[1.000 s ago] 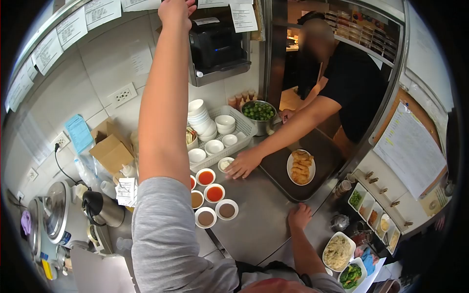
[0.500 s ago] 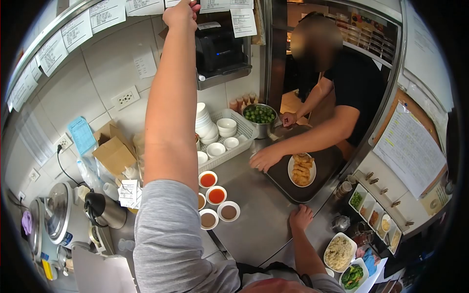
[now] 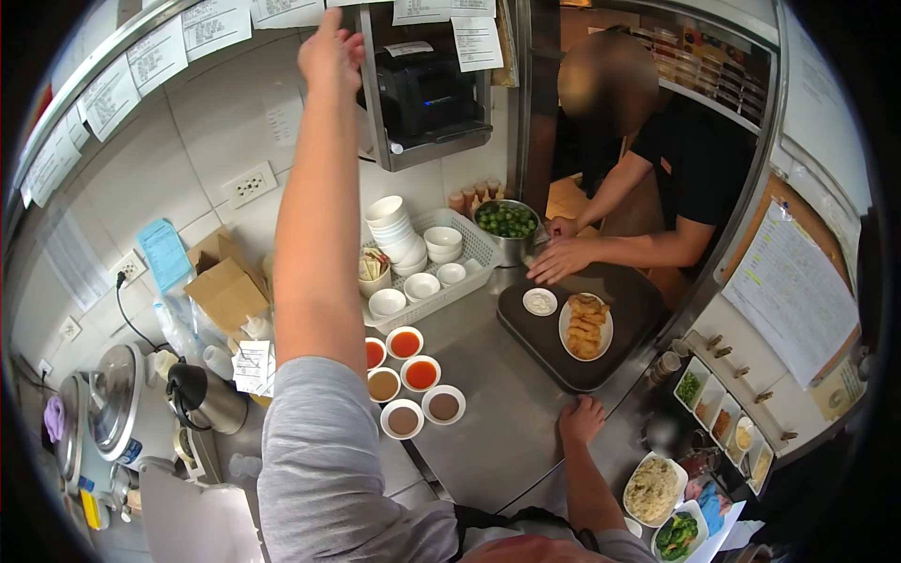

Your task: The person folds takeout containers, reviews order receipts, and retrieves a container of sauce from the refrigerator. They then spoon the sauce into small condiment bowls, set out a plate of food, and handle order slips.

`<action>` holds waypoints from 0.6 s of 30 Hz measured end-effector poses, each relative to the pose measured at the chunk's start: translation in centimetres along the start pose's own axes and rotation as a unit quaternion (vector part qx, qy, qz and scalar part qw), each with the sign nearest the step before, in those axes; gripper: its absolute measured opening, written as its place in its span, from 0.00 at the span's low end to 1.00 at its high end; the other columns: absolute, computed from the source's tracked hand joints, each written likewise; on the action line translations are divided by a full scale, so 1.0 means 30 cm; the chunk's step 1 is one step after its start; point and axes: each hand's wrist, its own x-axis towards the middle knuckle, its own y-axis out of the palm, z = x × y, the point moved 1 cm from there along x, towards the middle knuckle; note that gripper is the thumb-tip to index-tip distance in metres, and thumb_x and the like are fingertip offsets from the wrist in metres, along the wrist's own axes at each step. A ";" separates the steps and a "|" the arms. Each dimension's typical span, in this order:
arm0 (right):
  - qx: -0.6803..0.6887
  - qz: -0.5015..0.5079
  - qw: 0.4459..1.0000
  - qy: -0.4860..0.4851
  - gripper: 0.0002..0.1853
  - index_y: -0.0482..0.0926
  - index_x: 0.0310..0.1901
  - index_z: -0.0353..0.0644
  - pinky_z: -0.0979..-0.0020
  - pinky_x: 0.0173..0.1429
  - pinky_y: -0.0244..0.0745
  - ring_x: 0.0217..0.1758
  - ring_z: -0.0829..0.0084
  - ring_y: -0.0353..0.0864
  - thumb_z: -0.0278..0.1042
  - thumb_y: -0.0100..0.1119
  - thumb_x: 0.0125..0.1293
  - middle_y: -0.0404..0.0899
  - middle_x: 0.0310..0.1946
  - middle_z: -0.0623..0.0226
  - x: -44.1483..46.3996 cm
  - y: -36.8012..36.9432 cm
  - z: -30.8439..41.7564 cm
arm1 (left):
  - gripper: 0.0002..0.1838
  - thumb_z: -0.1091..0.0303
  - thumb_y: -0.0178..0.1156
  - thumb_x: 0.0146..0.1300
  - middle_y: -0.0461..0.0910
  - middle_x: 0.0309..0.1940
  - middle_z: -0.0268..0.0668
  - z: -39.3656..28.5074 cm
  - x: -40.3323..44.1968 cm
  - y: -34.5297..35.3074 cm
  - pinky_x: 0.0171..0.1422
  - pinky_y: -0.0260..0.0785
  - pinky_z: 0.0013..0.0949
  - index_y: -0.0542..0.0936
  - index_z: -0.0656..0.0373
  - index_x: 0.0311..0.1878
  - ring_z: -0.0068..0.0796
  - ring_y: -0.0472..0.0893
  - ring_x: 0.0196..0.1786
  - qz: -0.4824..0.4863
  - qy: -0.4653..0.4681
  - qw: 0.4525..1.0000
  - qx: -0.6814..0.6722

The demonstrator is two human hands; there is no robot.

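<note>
My left hand [image 3: 330, 54] is raised high just below the order tickets [image 3: 218, 26] on the rail. Its index finger points up, the other fingers are loosely apart, and I see nothing in them. On the steel counter [image 3: 488, 441] rests my right hand [image 3: 583, 419], empty, its fingers lying loosely near the front corner of a dark tray [image 3: 526, 324]. That tray carries an oval plate of golden fried pieces [image 3: 585, 327] and a small dish of white sauce [image 3: 540, 301]. Bowls of red sauce [image 3: 420, 375] and brown sauce [image 3: 404, 419] stand to the left.
Across the tray, a co-worker's hands [image 3: 561, 258] are beside a pot of green limes [image 3: 507, 220]. White bowls [image 3: 399, 239] fill a basket [image 3: 479, 249]. A ticket printer [image 3: 422, 98] hangs above. Rice [image 3: 652, 488] and greens [image 3: 678, 533] sit at right; a steel jug [image 3: 208, 399] at left.
My left hand has come down a little from the ticket rail, its index finger now extended. The co-worker's hand has drawn back, and the white sauce dish now shows on the tray.
</note>
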 end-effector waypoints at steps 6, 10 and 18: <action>-0.010 0.004 1.000 -0.001 0.16 0.70 0.39 0.47 0.60 0.49 0.56 0.48 0.61 0.61 0.38 0.54 0.46 0.66 0.42 0.65 0.002 0.015 -0.004 | 0.19 0.62 0.59 0.52 0.72 0.36 0.40 -0.126 0.084 -0.071 0.24 0.62 0.26 0.67 0.63 0.43 0.29 0.72 0.32 0.000 0.053 0.999 -0.011; -0.013 0.004 1.000 0.001 0.15 0.70 0.38 0.47 0.60 0.49 0.56 0.48 0.61 0.61 0.37 0.54 0.46 0.66 0.41 0.65 0.001 0.010 -0.007 | 0.14 0.69 0.56 0.53 0.73 0.29 0.40 -0.155 0.091 -0.056 0.23 0.61 0.25 0.68 0.64 0.41 0.27 0.72 0.27 0.004 0.052 0.998 0.045; -0.005 -0.017 1.000 -0.005 0.15 0.69 0.37 0.47 0.60 0.49 0.56 0.47 0.61 0.61 0.36 0.54 0.45 0.66 0.41 0.64 0.000 0.016 -0.009 | 0.18 0.68 0.56 0.51 0.72 0.31 0.43 -0.147 0.072 -0.014 0.26 0.61 0.27 0.66 0.64 0.44 0.30 0.73 0.27 -0.040 0.038 0.996 0.071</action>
